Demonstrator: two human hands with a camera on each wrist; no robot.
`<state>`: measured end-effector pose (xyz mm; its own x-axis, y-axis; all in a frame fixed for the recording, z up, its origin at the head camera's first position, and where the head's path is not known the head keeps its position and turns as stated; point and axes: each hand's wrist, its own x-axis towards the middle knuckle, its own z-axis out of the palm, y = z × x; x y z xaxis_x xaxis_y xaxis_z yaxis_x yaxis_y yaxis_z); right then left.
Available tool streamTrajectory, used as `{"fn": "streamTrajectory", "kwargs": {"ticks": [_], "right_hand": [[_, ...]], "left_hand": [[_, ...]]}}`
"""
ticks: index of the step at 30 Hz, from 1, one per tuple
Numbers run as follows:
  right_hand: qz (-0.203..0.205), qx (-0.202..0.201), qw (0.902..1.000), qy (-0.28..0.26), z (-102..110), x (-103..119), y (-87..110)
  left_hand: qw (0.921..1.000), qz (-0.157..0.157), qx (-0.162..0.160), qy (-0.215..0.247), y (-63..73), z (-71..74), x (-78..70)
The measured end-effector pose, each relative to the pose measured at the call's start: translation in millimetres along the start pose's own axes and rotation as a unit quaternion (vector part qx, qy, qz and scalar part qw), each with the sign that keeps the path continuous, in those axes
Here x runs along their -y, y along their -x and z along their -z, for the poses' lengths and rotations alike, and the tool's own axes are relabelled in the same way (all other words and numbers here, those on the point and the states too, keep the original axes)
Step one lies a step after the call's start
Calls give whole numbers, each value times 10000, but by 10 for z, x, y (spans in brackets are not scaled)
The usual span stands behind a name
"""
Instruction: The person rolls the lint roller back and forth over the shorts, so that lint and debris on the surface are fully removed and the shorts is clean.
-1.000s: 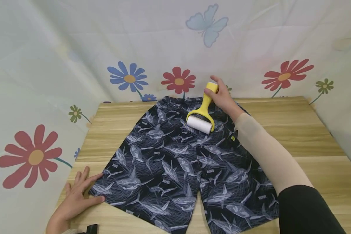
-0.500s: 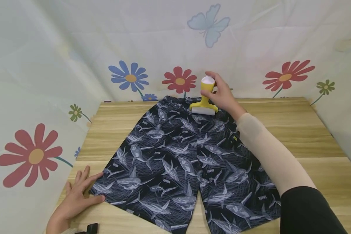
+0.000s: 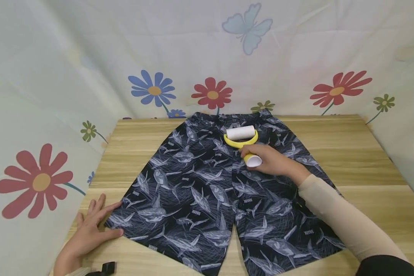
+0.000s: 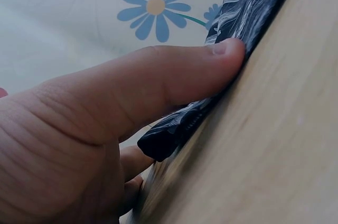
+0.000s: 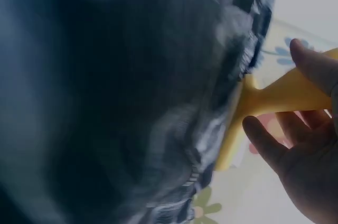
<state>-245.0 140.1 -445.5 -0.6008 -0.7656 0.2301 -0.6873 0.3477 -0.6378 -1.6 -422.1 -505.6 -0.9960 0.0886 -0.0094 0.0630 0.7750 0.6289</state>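
Observation:
A pair of dark shorts [image 3: 179,180] printed with grey sharks lies spread flat, waistband at the far side, legs toward me. My right hand [image 3: 270,159] grips the yellow handle of a lint roller [image 3: 240,133], whose white roll rests on the shorts just below the waistband. That handle slants toward me, its white end facing up. In the right wrist view, fingers and thumb wrap the yellow handle [image 5: 296,92]. My left hand [image 3: 91,232] lies spread at the left leg's hem corner. Its thumb [image 4: 200,68] presses the hem edge in the left wrist view.
Beneath the shorts is a wooden table [image 3: 365,161] with visible grain. A pale cloth [image 3: 100,57] printed with flowers and a butterfly walls off the back and both sides. A small black object [image 3: 108,267] shows by the left wrist.
The lint roller has moved up to near the waistband, and its handle has swung from pointing away to pointing toward me. My right hand has come nearer. The left hand stays put.

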Motion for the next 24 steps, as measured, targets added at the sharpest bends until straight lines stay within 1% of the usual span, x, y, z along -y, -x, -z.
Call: {"fn": "streamTrajectory", "kwargs": {"ticks": [2,5,9,12,18,20,24], "right_hand": [[54,57,10000,-23,-60,14,123],[-34,93,9999,-78,-96,62,297],[-234,209,9993,-207,-91,162,508],[-290,361,9983,-358,-83,247,648],[-549,734,9926,-793,-35,460,997],[-533,871,9905,-918,-19,529,1112],[-311,985,9882,-1128,-7,669,1304]], "left_hand": [[10000,-25,-15,-9,10,-5,6],[10000,-9,-6,-16,13,-5,6],[10000,36,21,9,7,0,-6],[10000,30,-2,10,-2,0,-7],[10000,26,36,20,-24,-21,-9],[10000,35,40,35,-20,-24,-9],[10000,0,4,10,-15,-29,5]]}}
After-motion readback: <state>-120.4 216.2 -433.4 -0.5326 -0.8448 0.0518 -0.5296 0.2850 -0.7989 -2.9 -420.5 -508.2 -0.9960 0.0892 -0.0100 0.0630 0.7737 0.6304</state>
